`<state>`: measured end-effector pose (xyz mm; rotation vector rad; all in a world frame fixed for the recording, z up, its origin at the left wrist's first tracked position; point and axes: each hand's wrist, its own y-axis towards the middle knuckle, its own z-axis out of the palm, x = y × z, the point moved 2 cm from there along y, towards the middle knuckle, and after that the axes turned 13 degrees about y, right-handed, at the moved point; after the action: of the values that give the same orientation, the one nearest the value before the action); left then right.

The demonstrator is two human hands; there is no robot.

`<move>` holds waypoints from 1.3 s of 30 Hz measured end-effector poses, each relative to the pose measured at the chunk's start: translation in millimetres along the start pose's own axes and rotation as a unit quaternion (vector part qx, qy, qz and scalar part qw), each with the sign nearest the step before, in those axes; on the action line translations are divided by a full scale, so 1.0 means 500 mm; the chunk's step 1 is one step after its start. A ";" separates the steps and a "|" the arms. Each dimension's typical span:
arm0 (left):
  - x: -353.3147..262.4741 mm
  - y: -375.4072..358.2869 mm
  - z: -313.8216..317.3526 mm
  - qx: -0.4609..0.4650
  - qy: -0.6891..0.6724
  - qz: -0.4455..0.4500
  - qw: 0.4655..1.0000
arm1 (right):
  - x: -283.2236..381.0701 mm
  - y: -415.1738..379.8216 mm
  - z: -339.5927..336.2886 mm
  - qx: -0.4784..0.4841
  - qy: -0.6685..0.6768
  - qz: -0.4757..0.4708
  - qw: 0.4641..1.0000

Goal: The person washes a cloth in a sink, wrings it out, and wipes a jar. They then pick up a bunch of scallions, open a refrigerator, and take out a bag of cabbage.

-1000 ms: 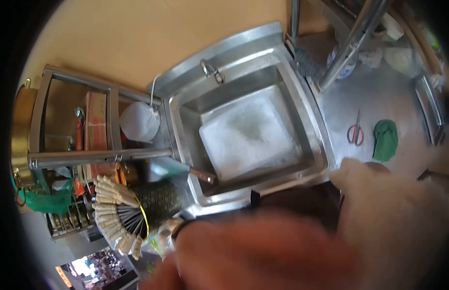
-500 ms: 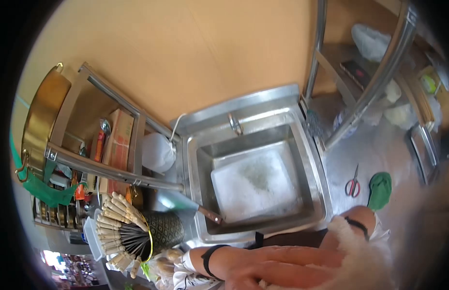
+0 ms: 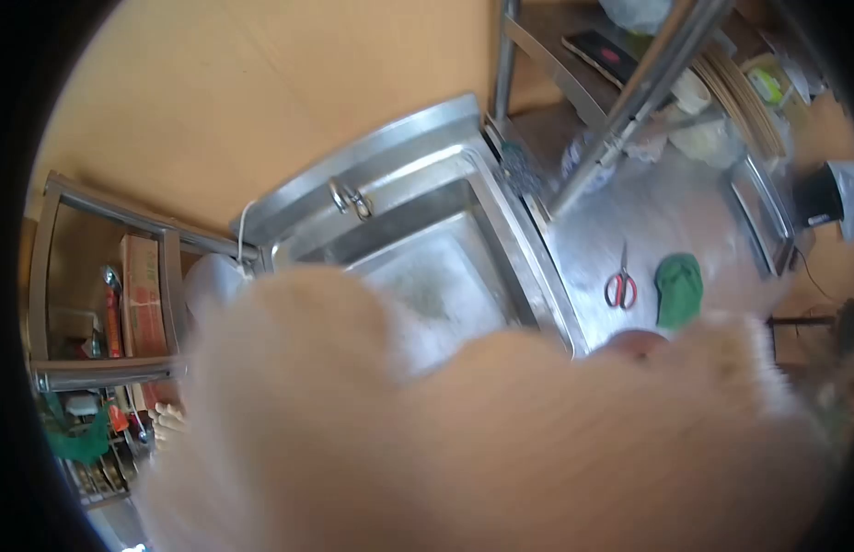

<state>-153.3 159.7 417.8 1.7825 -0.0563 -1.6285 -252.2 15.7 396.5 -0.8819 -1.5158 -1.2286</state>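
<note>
A large, pale, blurred mass, apparently the fluffy white towel (image 3: 427, 442), fills the lower half of the head view, very close to the camera. Its soft edge overlaps the front of the metal sink (image 3: 533, 276). Smeared by motion, my left hand cannot be made out within it. A small patch of my right hand or arm (image 3: 634, 344) shows above the mass on the right, with its fingers hidden. Just beyond that patch lie red-handled scissors (image 3: 620, 288) and a folded green cloth (image 3: 679, 289).
A faucet (image 3: 351, 198) rises at the sink's back edge. To the left stands a metal rack (image 3: 105, 375) with a cardboard box (image 3: 144, 294). On the right, a metal post (image 3: 629, 120) crosses in front of shelves, and a tray (image 3: 763, 216) rests on the counter.
The towel has come up from the lower right toward the camera and covers much of the view. My hands, seen low before, are mostly hidden. The view has shifted right.
</note>
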 end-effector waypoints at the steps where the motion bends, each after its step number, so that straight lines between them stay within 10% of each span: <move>1: 0.002 0.013 -0.010 -0.006 -0.006 0.012 1.000 | -0.004 -0.003 0.000 -0.003 0.006 0.001 1.000; 17: 0.100 0.012 0.001 -0.018 0.047 -0.194 0.980 | -0.018 -0.053 -0.007 -0.022 0.130 0.039 0.991; 24: 0.119 0.012 0.047 -0.172 0.001 -0.178 0.969 | 0.001 -0.111 -0.020 -0.039 0.128 -0.044 0.990; 35: 0.095 0.031 0.044 0.130 -0.042 -0.080 0.987 | 0.022 -0.107 0.006 0.064 0.275 -0.106 0.954; 39: 0.031 0.055 0.136 0.189 -0.133 -0.269 0.935 | -0.014 -0.136 -0.015 0.054 0.363 0.004 0.930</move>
<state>-198.9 100.0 421.9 1.9558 -0.0050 -2.3823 -311.6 -7.2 370.9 -0.2895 -0.9592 -1.2604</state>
